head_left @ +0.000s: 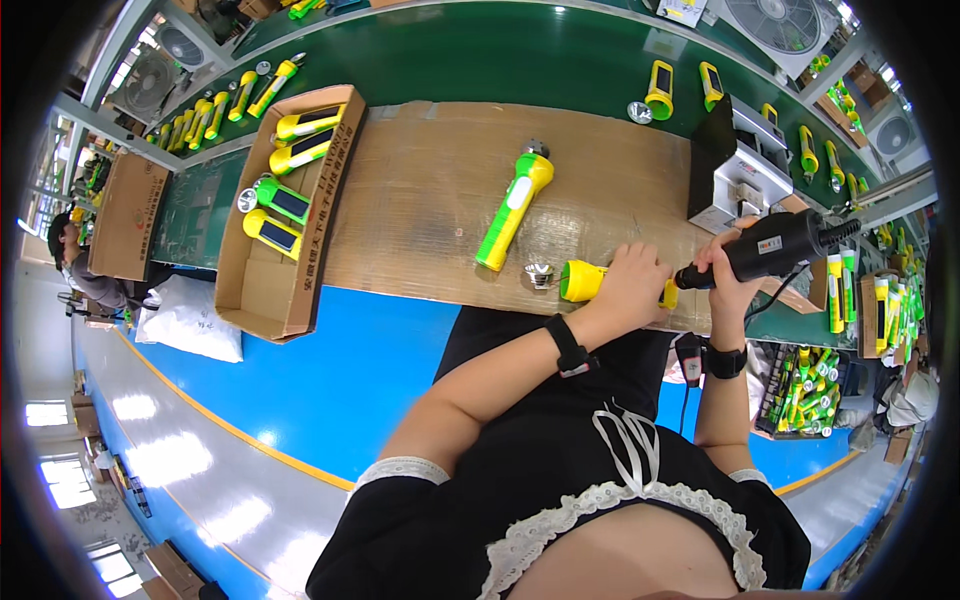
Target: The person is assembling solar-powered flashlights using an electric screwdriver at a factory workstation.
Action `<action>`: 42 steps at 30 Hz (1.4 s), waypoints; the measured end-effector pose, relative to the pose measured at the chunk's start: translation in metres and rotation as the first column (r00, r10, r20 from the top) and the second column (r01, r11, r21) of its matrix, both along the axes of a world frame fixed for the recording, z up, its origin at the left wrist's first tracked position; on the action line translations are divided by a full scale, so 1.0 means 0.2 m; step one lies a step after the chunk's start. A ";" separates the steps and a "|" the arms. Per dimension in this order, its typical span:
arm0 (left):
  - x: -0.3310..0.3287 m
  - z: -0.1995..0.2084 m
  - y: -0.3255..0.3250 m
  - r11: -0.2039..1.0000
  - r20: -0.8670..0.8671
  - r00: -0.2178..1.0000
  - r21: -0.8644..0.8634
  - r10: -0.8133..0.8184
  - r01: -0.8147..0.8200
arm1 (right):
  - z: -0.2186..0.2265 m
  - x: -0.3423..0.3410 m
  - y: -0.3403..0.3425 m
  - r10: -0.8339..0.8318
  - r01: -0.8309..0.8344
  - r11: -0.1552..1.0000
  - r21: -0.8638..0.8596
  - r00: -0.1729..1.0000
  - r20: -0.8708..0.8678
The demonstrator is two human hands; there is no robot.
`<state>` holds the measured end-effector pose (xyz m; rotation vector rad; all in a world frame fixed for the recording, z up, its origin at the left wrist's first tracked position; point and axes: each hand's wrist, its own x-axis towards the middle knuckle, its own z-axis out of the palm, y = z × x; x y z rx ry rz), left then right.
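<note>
My left hand [635,285] is closed round a yellow flashlight [580,281], which lies on the cardboard sheet [400,200] with its wide open head toward the left. In my right hand [730,275] is a black electric screwdriver [772,246], held level. Its tip points left at the flashlight's tail end; whether it touches a screw is hidden. Just left of the flashlight's head sits a small silver reflector [539,276]. A second flashlight [515,210], green and yellow, lies slanted farther off, with a silver reflector [537,148] by its head.
An open cardboard box [230,285] at left holds several flashlights. To the right stands a black and silver machine [745,185], close to the screwdriver. Beyond the cardboard runs a green conveyor belt [450,55] with flashlights on it. A crate of flashlights [803,390] is at lower right.
</note>
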<state>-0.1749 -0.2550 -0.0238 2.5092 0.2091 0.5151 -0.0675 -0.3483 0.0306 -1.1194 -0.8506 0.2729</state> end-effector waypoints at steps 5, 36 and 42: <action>0.03 -0.02 0.00 1.000 -0.047 0.999 -0.021 -0.010 0.009 | -0.03 0.02 -0.01 0.015 -0.015 1.000 0.006 1.000 0.017; -0.32 0.11 0.20 0.980 -0.062 0.998 0.198 0.031 -0.018 | 0.26 0.39 -0.03 -0.270 0.270 0.963 0.008 0.959 0.083; -0.35 0.03 0.21 0.987 -0.015 0.997 0.142 0.077 -0.074 | 0.23 -0.11 -0.07 -0.115 0.110 0.978 0.178 0.993 0.022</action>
